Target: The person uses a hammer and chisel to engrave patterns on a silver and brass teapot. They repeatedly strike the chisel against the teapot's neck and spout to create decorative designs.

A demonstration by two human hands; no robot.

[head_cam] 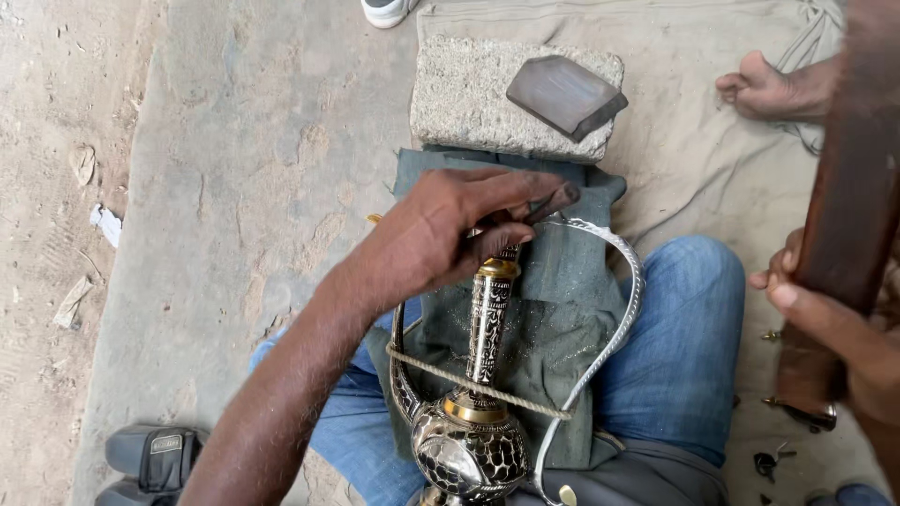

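Observation:
An engraved black-and-brass vessel with a long neck lies on a green cloth over my jeans-clad lap. My left hand is closed around the top of the neck. A short dark piece sticks out between its fingers. A curved silver handle arcs from the mouth down to the body. A cord crosses the neck. At the right edge my right hand grips a thick brown wooden shaft with a metal-ringed lower end.
A rough stone block lies beyond the cloth with a dark flat slab on it. A bare foot rests on the beige ground sheet. Black sandals sit bottom left, a shoe at the top, small metal bits bottom right.

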